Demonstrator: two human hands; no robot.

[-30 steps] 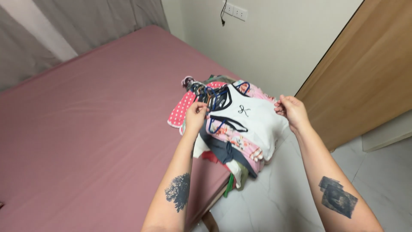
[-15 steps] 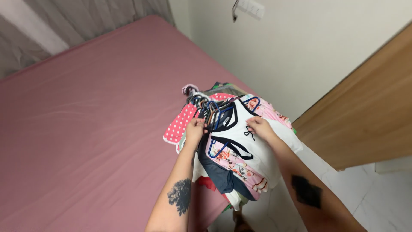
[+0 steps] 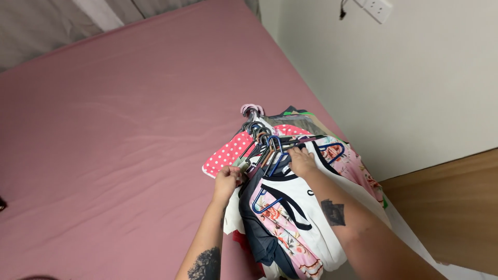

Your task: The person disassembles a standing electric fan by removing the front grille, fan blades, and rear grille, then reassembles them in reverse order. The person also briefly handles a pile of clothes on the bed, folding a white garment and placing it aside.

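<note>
On the pink bed (image 3: 104, 155), the hanger bundle (image 3: 262, 142) is pinched by left hand (image 3: 228, 179) fingers, right hand (image 3: 303, 161) fingers closed just beside.

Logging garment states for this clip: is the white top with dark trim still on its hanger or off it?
On it: the blue hanger runs through the neckline of the white top, under the right hand.

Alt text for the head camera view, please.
Two bare hands, left hand and right hand, grip the hangers of a pile of clothes at the edge of a pink bed, beside a white wall.
</note>
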